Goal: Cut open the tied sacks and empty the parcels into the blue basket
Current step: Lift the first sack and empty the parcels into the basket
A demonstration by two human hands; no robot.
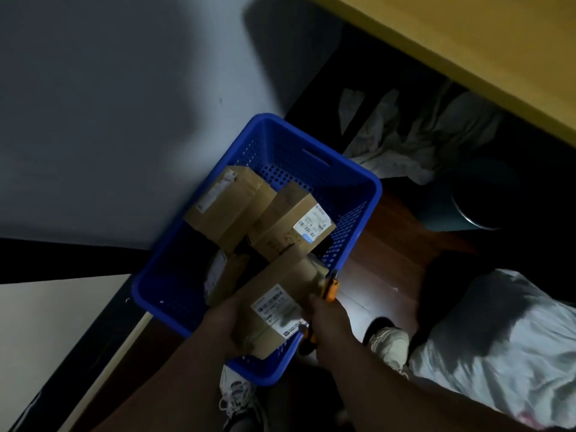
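You held a cardboard parcel (pixel 277 304) over the blue basket (pixel 352 188), left hand (pixel 223 322) curled around it, right hand (pixel 324 319) gripping an orange cutter (pixel 329 288) beside it. Other parcels (pixel 258 210) already lay inside; a white sack (pixel 505 338) on the floor looked unemptied.

One head-worn view looks steeply down from above, tilted. It sits close over the blue basket (pixel 352 194) on the floor (pixel 383 244).
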